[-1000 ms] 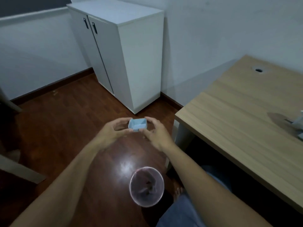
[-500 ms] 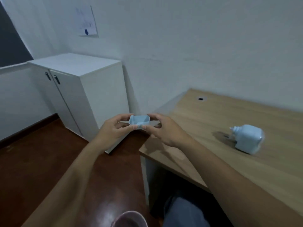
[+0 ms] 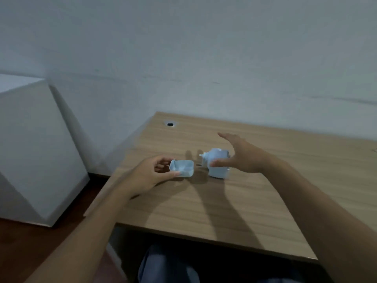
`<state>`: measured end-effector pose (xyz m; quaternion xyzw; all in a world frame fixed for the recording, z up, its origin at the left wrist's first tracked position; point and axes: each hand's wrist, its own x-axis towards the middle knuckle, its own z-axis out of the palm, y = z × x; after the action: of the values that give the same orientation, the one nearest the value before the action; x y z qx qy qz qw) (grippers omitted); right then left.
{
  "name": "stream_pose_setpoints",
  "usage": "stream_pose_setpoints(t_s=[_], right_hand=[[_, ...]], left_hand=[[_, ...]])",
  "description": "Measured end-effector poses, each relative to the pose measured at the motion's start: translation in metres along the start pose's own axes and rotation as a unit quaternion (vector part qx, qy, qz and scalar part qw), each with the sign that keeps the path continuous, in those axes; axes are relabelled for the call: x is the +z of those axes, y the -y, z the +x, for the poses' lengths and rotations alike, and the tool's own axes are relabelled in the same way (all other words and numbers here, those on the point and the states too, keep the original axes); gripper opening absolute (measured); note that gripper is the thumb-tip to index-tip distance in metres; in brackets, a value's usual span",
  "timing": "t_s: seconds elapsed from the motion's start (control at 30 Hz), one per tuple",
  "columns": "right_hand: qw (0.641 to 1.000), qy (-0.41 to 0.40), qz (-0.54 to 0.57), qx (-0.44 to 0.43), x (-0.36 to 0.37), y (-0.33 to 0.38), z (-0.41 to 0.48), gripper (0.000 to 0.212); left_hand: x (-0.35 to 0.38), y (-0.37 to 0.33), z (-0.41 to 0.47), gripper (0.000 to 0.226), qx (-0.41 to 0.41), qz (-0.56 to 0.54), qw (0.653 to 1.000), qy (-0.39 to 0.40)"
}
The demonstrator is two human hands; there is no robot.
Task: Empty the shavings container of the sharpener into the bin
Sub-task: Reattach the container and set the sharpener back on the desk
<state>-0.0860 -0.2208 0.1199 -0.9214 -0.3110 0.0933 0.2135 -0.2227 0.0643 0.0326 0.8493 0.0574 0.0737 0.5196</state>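
The small pale blue shavings container [image 3: 182, 168] is held above the wooden desk [image 3: 234, 201] by my left hand [image 3: 149, 174], thumb and fingers pinching its left end, its open side turned up towards me. The pale blue sharpener body [image 3: 218, 163] stands on the desk just right of it. My right hand [image 3: 238, 156] hovers spread around the sharpener, thumb across its front and fingers above it, open and apparently not closed on it. The bin is out of view.
A white cabinet [image 3: 30, 144] stands left of the desk on the dark wooden floor. A round cable hole [image 3: 170, 124] sits near the desk's back left corner. A white wall rises behind. My lap shows under the desk's front edge.
The view has swung from the floor bin up to the desk. My right hand let go of the container and reached over to the sharpener; my left hand carried the container over the desk.
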Motion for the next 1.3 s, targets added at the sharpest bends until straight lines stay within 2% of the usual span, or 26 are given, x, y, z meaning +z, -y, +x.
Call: stream_pose_setpoints(t_s=[0.1,0.23,0.4,0.63,0.77,0.9,1.0,1.1,1.17,1.3], right_hand=[[0.997,0.039,0.052,0.047,0.011,-0.035,-0.011,0.125],[0.986,0.017,0.159,0.049,0.036,-0.068,-0.009,0.081],[0.975,-0.015,0.220,0.041,0.052,-0.081,-0.002,0.067],[0.973,-0.001,0.231,0.013,0.057,-0.087,0.001,0.064],[0.970,-0.009,0.244,0.010,0.061,-0.087,0.000,0.065],[0.968,-0.044,0.246,0.024,0.073,-0.085,-0.002,0.067],[0.968,-0.074,0.237,0.023,0.084,-0.081,-0.004,0.066],[0.967,-0.098,0.235,0.021,0.089,-0.078,-0.005,0.067],[0.966,-0.113,0.231,0.020,0.092,-0.078,-0.005,0.070],[0.965,-0.135,0.225,0.018,0.098,-0.076,-0.006,0.074]], left_hand=[[0.020,-0.002,0.012,0.048,0.007,0.019,0.999,0.028],[0.033,-0.001,0.017,0.058,0.021,0.089,0.995,0.038],[0.039,0.000,0.017,0.067,0.058,0.105,0.993,0.023],[0.043,0.000,0.024,0.064,0.071,0.125,0.989,0.039],[0.054,-0.001,0.032,0.057,0.054,0.121,0.991,-0.007],[0.065,-0.006,0.037,0.081,0.021,0.079,0.996,-0.031],[0.068,-0.009,0.040,0.104,0.018,0.070,0.997,-0.001],[0.071,-0.009,0.043,0.113,0.015,0.075,0.996,0.044],[0.076,-0.010,0.045,0.112,0.020,0.065,0.995,0.068],[0.090,-0.017,0.051,0.091,0.056,0.024,0.992,0.107]])
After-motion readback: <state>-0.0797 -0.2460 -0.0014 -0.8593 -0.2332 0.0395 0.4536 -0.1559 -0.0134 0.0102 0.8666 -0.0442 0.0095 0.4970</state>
